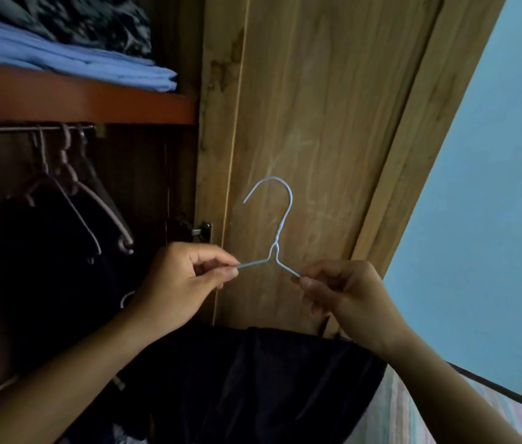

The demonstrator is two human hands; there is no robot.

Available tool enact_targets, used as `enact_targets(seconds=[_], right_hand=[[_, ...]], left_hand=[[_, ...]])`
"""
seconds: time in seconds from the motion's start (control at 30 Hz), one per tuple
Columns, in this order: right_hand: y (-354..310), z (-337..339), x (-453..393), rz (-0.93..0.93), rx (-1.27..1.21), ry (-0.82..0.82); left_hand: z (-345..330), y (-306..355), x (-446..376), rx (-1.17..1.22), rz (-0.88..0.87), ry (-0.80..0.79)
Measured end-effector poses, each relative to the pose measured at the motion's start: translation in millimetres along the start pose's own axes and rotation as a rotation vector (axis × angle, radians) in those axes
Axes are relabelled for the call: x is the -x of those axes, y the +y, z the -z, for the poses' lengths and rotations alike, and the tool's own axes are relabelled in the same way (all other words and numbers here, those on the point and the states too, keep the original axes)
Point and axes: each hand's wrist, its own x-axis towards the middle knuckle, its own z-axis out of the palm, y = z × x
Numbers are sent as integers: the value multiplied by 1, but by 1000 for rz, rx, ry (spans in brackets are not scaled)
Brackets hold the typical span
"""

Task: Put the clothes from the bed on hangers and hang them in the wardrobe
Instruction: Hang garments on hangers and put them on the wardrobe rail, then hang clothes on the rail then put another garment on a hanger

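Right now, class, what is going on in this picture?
A person stands at an open wardrobe, pinching a pale wire hanger by its two arms, the left hand on one side and the right hand on the other. A dark garment hangs below the hands, apparently from this hanger. It is not yet on the rail, where other hangers already hang. Folded blue cloth lies on the shelf above.

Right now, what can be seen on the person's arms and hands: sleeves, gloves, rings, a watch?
Both forearms are bare as far as the frame shows, with no sleeves in view. The left hand and the right hand wear no gloves, and no ring, watch or bracelet is visible.
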Motion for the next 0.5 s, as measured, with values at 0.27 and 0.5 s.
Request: enact_targets(seconds=[0.27, 0.5], right_hand=[[-40, -61, -39, 64, -22, -111], [-62, -112, -62, 81, -95, -265]], left_hand=[[78, -17, 14, -29, 25, 102], [129, -34, 34, -105, 65, 197]])
